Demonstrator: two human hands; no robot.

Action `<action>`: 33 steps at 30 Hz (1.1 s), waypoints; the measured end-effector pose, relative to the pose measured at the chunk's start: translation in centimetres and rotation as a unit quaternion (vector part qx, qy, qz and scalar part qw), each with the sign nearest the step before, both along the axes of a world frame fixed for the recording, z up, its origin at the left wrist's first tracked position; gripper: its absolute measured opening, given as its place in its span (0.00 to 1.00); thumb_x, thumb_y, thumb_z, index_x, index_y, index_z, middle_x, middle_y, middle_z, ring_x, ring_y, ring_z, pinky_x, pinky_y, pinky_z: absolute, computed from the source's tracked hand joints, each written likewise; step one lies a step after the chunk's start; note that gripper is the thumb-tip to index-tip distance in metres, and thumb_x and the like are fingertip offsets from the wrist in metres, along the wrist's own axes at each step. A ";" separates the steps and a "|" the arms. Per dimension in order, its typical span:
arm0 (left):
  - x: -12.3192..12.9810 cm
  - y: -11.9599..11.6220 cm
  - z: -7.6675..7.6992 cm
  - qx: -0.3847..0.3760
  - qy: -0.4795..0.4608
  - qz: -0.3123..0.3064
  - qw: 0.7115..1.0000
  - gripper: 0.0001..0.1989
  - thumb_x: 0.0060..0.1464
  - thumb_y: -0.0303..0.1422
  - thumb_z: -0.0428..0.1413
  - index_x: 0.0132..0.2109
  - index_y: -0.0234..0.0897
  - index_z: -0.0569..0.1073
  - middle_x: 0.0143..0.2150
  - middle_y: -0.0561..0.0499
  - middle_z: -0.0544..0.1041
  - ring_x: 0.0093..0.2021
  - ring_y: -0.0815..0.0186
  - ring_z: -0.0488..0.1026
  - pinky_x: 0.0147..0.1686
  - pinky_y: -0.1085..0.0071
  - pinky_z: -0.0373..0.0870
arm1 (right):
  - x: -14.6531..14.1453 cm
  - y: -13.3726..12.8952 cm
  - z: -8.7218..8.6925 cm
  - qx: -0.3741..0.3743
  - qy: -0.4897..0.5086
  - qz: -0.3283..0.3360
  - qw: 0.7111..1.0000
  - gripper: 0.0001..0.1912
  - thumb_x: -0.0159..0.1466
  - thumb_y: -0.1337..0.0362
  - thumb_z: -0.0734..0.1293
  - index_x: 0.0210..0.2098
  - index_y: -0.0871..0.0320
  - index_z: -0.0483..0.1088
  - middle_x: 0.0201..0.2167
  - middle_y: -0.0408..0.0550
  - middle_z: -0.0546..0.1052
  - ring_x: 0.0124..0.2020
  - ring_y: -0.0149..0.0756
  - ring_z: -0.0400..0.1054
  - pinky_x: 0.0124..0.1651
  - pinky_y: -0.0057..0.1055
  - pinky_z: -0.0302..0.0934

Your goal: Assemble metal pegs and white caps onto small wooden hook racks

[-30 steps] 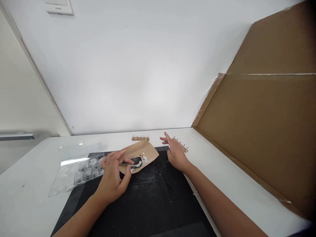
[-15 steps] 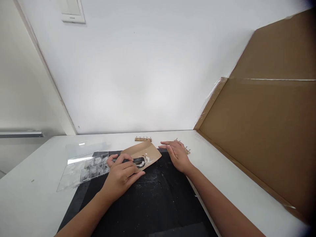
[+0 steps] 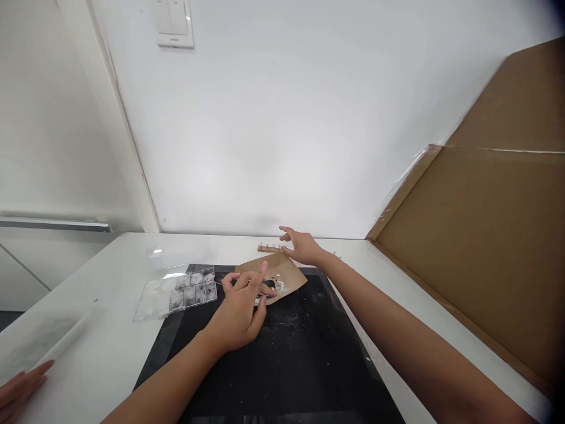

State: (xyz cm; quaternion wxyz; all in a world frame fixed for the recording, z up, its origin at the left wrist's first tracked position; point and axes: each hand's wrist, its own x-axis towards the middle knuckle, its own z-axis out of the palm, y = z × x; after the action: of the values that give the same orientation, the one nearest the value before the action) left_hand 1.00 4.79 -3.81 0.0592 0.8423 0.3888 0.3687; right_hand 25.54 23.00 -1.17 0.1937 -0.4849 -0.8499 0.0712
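Left hand (image 3: pixel 245 303), fingers partly bent and thumb set a little apart, hovers over or rests on the left part of a brown sheet (image 3: pixel 291 274); whether anything is pinched there cannot be told, since the hand hides it. Right hand (image 3: pixel 302 247) is loosely spread, its gap wide, just above the sheet's upper edge and beside the right end of a wooden strip (image 3: pixel 265 248); contact is unclear. The sheet therefore lies partly beneath the left hand and just below the right one. At the far left, another person's hand (image 3: pixel 24 386) is beside a crumpled, see-through plastic piece (image 3: pixel 39 341) on the smooth white table (image 3: pixel 110 341). Next comes a flat, clear plastic case (image 3: pixel 189 294) divided into rectangular compartments, some overlapping the corner of a black mat (image 3: pixel 282 365) dusted with pale specks. The sheet, matte and paper-like with angular corners, bears a dark rounded patch (image 3: pixel 269 285) beside small, irregular white flakes (image 3: pixel 281 285). The narrow strip carries a row of small metallic pegs. Plain brown cardboard (image 3: pixel 477 235) stands at the right. Above, on the white wall (image 3: pixel 300 129), a glossy switch plate (image 3: pixel 175 23) shows a mark too small to read.
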 end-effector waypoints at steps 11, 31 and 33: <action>0.2 -0.5 0.2 0.024 -0.022 -0.033 0.999 0.39 0.60 0.22 0.53 0.74 0.44 0.48 0.47 0.48 0.85 0.60 0.50 0.71 0.60 0.46 0.50 | -3.6 6.7 0.6 -0.185 -0.117 0.020 0.976 0.17 0.74 0.57 0.69 0.59 0.57 0.72 0.57 0.53 0.76 0.51 0.42 0.76 0.53 0.44 0.75; 0.3 -0.6 0.1 0.047 -0.019 -0.051 0.997 0.29 0.62 0.23 0.51 0.68 0.41 0.56 0.43 0.49 0.85 0.57 0.51 0.72 0.58 0.50 0.50 | -6.7 5.6 6.3 -0.091 -0.165 -0.013 0.982 0.16 0.74 0.56 0.69 0.56 0.58 0.74 0.55 0.52 0.77 0.51 0.43 0.75 0.54 0.45 0.74; 0.2 -0.5 0.0 0.050 -0.020 -0.051 0.997 0.30 0.61 0.23 0.52 0.68 0.42 0.55 0.43 0.50 0.85 0.57 0.52 0.71 0.57 0.51 0.50 | -6.8 4.8 8.1 -0.072 -0.138 0.001 0.988 0.16 0.71 0.58 0.71 0.55 0.60 0.74 0.52 0.52 0.80 0.50 0.42 0.76 0.53 0.38 0.71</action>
State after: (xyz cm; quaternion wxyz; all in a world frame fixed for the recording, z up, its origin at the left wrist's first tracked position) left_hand 1.24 4.25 -3.79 0.0434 0.8555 0.3253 0.4005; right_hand 18.71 27.81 6.95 0.0388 -0.5022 -0.8615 0.0646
